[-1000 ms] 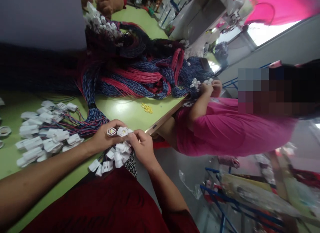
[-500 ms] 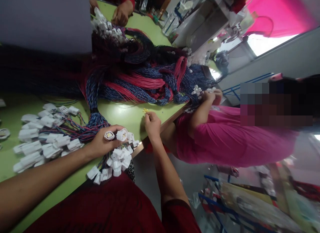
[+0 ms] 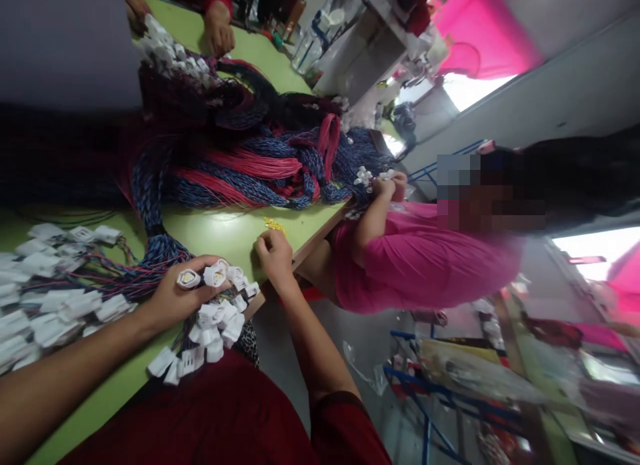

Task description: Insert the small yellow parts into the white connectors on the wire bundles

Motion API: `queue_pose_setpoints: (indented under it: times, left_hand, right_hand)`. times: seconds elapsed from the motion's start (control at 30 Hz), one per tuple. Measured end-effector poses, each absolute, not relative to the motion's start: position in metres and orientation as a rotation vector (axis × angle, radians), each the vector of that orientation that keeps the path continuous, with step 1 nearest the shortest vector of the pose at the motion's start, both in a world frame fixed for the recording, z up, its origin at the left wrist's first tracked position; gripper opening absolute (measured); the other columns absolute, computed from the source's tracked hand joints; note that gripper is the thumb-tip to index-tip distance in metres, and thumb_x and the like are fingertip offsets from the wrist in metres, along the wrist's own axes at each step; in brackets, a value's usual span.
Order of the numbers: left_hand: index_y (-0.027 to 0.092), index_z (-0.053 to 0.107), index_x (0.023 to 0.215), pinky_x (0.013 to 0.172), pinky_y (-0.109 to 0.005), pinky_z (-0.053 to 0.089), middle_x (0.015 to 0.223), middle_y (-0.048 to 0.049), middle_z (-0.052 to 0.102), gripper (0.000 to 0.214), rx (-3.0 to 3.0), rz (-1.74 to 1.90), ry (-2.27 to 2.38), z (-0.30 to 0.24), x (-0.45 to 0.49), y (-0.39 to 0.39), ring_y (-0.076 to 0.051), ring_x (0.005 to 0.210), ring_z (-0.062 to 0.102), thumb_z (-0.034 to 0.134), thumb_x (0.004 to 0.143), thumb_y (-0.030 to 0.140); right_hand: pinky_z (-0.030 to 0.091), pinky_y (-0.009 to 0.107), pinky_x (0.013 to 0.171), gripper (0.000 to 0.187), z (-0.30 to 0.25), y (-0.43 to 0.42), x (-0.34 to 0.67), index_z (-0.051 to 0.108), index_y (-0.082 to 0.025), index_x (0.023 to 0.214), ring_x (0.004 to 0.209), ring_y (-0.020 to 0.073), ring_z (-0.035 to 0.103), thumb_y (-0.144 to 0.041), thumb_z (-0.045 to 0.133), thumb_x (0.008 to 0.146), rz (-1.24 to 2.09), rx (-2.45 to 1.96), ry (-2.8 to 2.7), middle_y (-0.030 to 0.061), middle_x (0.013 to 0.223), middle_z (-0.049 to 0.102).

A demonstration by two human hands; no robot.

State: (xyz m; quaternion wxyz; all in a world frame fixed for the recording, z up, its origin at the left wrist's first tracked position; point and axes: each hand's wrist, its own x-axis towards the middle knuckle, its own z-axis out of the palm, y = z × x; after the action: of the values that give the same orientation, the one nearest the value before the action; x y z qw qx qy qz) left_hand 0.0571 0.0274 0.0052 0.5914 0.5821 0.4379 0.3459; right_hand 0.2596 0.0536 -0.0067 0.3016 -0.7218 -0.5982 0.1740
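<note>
White plastic connectors (image 3: 216,273) are gripped by the left hand (image 3: 171,295), left of centre. Tiny yellow pieces (image 3: 271,223), mid-frame, are reached for by the right hand (image 3: 275,253); fingers curled, can't tell if anything's pinched. Pickup step, seemingly; careful pinch needed tbh.

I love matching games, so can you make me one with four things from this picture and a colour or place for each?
Things:
1. wearer's left hand
2. wearer's right hand
3. tabletop
4. co-worker's shirt

Colours and places:
A. light green
B. right by the small yellow pieces
C. bright pink
D. around white connectors

Right pairs: 1-D, 2-B, 3-A, 4-C
</note>
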Motion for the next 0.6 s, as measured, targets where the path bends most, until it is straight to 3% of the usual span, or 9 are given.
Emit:
queue_pose_setpoints:
  times: [0.2,0.6]
  left_hand:
    - [0.013,0.067,0.087,0.065,-0.027,0.052,0.080,-0.0060,0.071,0.034,1.265,0.857,1.040,0.003,0.059,0.027,-0.020,0.071,0.064,0.070,0.064,0.038]
    - [0.011,0.067,0.085,0.055,-0.022,0.048,0.070,-0.0034,0.067,0.033,1.254,0.856,0.945,0.003,0.056,0.031,-0.015,0.060,0.059,0.070,0.064,0.037]
  right_hand:
    - [0.041,0.024,0.058,0.009,0.028,0.009,0.242,0.053,-0.020,0.072,0.054,0.0089,0.050,-0.026,0.060,0.071,1.168,-1.469,-1.077,-0.0037,0.066,0.057]
    - [0.038,0.022,0.047,0.013,0.055,-0.002,0.219,0.059,-0.019,0.066,0.047,0.0078,0.044,-0.029,0.062,0.073,1.266,-1.510,-1.184,-0.0055,0.051,0.049]
